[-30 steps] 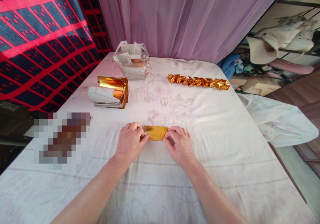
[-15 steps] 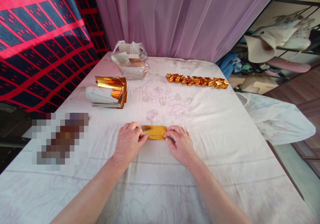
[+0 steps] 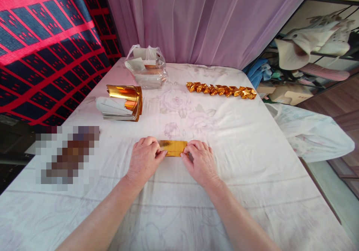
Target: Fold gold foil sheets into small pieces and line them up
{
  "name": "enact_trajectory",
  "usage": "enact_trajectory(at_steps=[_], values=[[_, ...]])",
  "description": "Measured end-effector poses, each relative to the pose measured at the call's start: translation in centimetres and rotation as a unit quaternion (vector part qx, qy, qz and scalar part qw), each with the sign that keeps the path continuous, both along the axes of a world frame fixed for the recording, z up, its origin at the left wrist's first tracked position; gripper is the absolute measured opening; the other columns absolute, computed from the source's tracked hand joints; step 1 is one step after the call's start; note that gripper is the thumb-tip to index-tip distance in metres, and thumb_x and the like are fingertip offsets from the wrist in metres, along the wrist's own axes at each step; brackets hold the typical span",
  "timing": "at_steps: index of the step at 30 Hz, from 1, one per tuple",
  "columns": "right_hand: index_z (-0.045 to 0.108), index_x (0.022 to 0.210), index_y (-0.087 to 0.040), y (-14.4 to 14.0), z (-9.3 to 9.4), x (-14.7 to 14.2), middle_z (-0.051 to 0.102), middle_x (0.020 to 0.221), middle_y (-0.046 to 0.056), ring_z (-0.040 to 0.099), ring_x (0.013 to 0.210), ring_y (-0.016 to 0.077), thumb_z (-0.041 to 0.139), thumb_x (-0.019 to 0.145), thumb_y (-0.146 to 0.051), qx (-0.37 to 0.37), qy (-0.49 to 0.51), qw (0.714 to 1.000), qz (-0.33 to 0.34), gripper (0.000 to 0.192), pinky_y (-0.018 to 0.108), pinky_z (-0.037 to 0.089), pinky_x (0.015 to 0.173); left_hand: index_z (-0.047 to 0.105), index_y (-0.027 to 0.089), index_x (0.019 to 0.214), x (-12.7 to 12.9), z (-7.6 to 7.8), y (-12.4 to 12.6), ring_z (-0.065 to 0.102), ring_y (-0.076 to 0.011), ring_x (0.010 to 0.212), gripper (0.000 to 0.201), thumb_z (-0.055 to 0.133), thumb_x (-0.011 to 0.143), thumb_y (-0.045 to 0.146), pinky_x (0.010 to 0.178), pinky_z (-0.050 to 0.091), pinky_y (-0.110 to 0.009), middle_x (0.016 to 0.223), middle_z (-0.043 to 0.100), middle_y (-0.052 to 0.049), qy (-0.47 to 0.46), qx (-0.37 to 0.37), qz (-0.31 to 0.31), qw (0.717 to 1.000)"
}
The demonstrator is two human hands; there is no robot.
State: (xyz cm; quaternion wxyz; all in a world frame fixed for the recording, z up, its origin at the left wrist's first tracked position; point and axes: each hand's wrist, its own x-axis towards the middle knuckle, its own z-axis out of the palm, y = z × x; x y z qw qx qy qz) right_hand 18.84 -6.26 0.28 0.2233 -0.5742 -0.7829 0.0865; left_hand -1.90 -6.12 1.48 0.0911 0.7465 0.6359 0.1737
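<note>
Head cam: gold strip, L hand clamped on L end, R hand on R; R thumb just slid inward, likely firming hold.

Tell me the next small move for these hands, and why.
Probably run the right hand along the near edge of the gold foil strip to press it flat: the left hand holds the opposite end, and a faint line, perhaps a crease, runs lengthwise near that edge.
</note>
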Motion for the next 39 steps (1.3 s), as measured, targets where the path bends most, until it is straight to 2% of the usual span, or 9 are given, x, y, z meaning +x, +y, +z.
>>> enact_trajectory(at_steps=[11, 23, 30, 39], values=[[0.064, 0.081, -0.024, -0.04, -0.16, 0.02, 0.065, 0.102, 0.005, 0.056, 0.093, 0.0221, 0.061, 0.088, -0.026, 0.003, 0.000, 1.000, 0.000, 0.008, 0.037, 0.038, 0.079, 0.054, 0.021, 0.073, 0.03, -0.04, -0.02, 0.058, -0.0231, 0.087, 0.018, 0.069, 0.083, 0.027, 0.076, 0.041, -0.038, 0.086, 0.063, -0.003, 0.011, 0.010, 0.011, 1.000], [0.064, 0.081, -0.024, -0.03, -0.07, 0.04, 0.065, 0.102, 0.004, 0.057, 0.094, 0.0223, 0.062, 0.088, -0.026, -0.001, 0.006, 1.000, 0.001, 0.008, 0.037, 0.038, 0.079, 0.061, 0.022, 0.072, -0.07, -0.01, -0.05, 0.059, -0.0230, 0.092, 0.018, 0.075, 0.081, 0.028, 0.079, 0.041, -0.038, 0.090, 0.065, -0.002, -0.011, -0.005, 0.001, 1.000], [0.064, 0.081, -0.023, -0.10, -0.10, -0.02, 0.065, 0.102, 0.004, 0.057, 0.095, 0.0222, 0.062, 0.089, -0.026, -0.002, 0.009, 1.000, -0.001, 0.009, 0.037, 0.038, 0.080, 0.061, 0.021, 0.073, 0.11, 0.27, -0.23, 0.059, -0.0238, 0.092, 0.016, 0.072, 0.083, 0.026, 0.081, 0.041, -0.039, 0.091, 0.065, -0.003, 0.005, -0.002, -0.003, 1.000], [0.072, 0.093, -0.029, -0.26, -0.59, -0.33, 0.064, 0.116, 0.003, 0.056, 0.109, 0.0214, 0.056, 0.092, -0.016, 0.016, 0.026, 0.998, 0.048, 0.020, 0.037, 0.039, 0.087, 0.060, 0.020, 0.073, 0.61, 0.26, -0.69, 0.059, -0.0240, 0.089, 0.017, 0.069, 0.084, 0.031, 0.080, 0.041, -0.040, 0.084, 0.063, -0.003, 0.026, 0.038, -0.008, 0.999]])
